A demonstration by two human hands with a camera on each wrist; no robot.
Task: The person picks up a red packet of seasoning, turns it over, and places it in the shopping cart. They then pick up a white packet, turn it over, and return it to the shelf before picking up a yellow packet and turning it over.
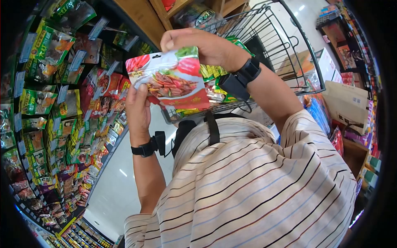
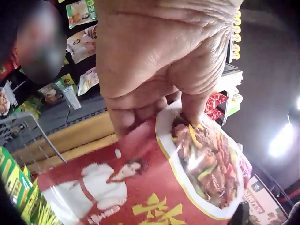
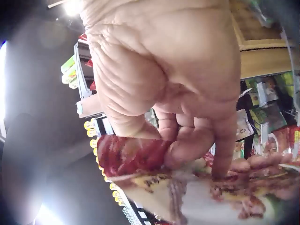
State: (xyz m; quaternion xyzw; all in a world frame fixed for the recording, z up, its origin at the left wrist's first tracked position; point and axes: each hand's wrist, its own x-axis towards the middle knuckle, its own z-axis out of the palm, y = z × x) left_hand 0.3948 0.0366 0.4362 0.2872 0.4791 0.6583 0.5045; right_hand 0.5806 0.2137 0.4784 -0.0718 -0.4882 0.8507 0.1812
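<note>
A glossy food pouch [image 1: 175, 89] with pictures of red peppers and a meat dish is held up in front of the striped shirt, its hang hole along the top edge. My left hand [image 1: 138, 105] grips it at the lower left side, thumb on the printed face. In the left wrist view the pouch [image 2: 150, 187] shows red film, yellow characters and a white-clad figure. At the top right edge, my right hand [image 1: 206, 47] has its fingers curled against the pouch; the right wrist view shows thumb and fingers pinching a red part of the pouch [image 3: 131, 157].
A wire shopping cart [image 1: 308, 53] stands just beyond the pouch, with green and yellow packets [image 1: 213, 72] in it. Hanging packets [image 1: 41, 101] fill the shelf rack on the left. Wooden shelving [image 1: 144, 20] is ahead, and a beige bag [image 1: 347, 103] is on the right.
</note>
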